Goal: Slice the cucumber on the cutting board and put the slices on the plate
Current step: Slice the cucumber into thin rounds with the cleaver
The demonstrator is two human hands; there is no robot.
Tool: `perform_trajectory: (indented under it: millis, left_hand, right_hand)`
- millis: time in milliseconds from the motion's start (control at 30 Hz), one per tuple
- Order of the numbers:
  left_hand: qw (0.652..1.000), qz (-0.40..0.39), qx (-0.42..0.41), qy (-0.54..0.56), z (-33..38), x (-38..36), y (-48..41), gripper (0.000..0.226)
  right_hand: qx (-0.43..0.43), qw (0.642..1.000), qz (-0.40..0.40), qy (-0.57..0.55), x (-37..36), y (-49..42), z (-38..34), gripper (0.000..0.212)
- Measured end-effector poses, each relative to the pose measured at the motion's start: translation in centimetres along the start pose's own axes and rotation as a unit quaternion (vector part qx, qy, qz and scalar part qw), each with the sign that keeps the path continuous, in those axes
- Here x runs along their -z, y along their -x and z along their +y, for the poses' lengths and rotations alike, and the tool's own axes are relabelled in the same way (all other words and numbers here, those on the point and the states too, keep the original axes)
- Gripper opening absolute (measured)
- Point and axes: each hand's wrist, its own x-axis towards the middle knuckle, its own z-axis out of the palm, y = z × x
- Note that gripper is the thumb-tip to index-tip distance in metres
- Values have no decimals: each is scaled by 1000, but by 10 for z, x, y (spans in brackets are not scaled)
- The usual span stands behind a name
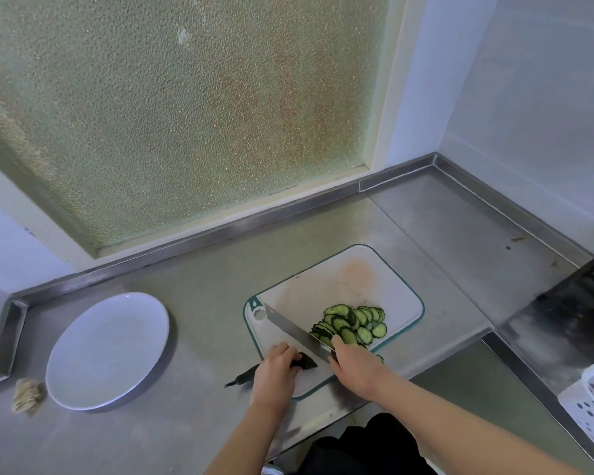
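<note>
Cucumber slices [354,323] lie beside the knife [290,329].

The cucumber slices [352,325] are lying in a loose, overlapping heap on the cutting board [326,289], thin rounds with dark green skin and pale green flesh; they are sitting toward the board's right near edge, some leaning on one another, a few flat. The cutting board is resting flat, a white rounded rectangle with a green rim and a hanging hole at its left corner, a faint orange stain showing on its far part. The plate [108,349] is sitting well to the left of the board, white, round, upright and holding no slices.
</note>
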Motion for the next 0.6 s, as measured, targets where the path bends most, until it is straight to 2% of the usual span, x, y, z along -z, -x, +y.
perform_trajectory:
  millis: [167,367,600]
  left_hand:
    - [1000,-7,-13,22,-1,4,1,25]
    - [999,-14,-3,28,-2,5,3,24]
    - [999,0,15,34,3,6,3,26]
  right_hand:
    - [2,999,17,-36,3,6,-3,12]
    - [11,998,12,-61,10,14,-3,13]
    - [19,999,0,-36,11,24,-9,14]
